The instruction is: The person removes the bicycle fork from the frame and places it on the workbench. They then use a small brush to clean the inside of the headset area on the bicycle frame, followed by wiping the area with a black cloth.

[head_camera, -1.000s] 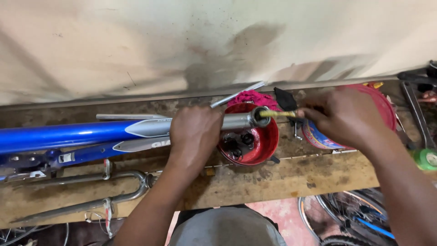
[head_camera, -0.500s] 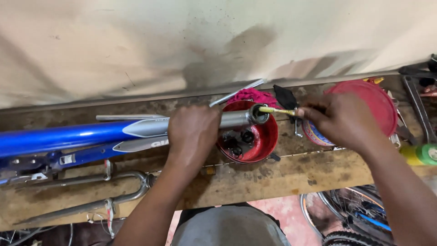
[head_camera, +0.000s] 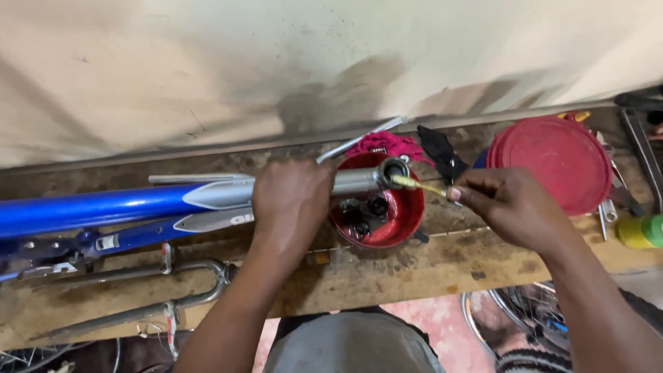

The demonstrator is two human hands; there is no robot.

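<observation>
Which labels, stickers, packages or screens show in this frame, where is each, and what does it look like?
Frame decal: on the blue bike frame left of the left hand; pointed silver-grey shape.
Small sticker: lower frame tube, far left; white rectangle.
Container: bench's right edge; round, yellow and green.
No screens or signs.

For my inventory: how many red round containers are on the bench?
2: a red bowl under the tube end, and a lidded red tub at right. Others may be hidden.

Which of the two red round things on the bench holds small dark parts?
The red bowl under the silver tube's end; the red lid farther right lies flat, with nothing showing on it.
</observation>
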